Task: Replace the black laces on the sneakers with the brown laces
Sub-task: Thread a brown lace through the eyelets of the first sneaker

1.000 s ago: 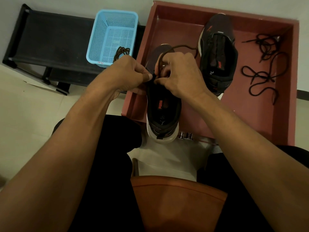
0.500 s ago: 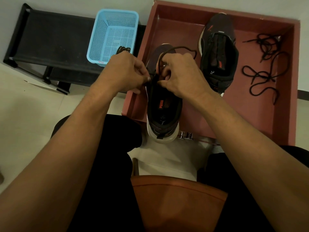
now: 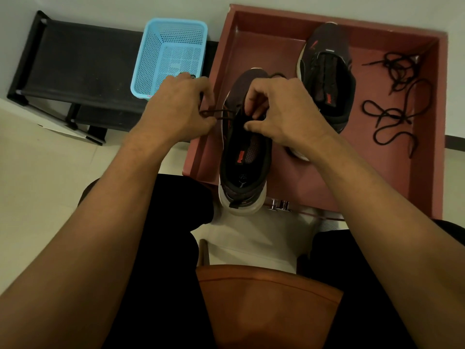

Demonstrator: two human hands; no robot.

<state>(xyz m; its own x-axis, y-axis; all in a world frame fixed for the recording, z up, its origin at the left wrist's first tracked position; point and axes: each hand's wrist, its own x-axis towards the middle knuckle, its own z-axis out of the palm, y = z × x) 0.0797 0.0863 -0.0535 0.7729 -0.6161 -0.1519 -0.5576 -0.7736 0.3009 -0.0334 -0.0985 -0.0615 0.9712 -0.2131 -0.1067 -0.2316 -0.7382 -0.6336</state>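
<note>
"Since the brown lace (image 3: 221,118) is so thin and floppy, where should you hold it?"

"Close to the end, I think, and near the hole. The left hand (image 3: 176,109) pinches it and holds it out tight to the left of the near sneaker (image 3: 245,159)."

"And the right hand (image 3: 286,114)?"

"Its fingers are curled down at the lace holes. I cannot tell if they pinch the lace or just the shoe's edge."

"Where is that shoe?"

"It stands at the tray's (image 3: 337,23) near edge, toward the near left corner. Its heel pokes out over the edge. It looks light and its top looks soft, so I think it would wobble if no hand steadied it."

"And the black laces (image 3: 397,107)?"

"They lie loose by the tray's right edge, up toward the far right corner. The other sneaker (image 3: 327,79) sits by the far edge."

"Will the brown lace slip?"

"It might. It looks smooth and bendy, so a gentle pull seems best."
</note>
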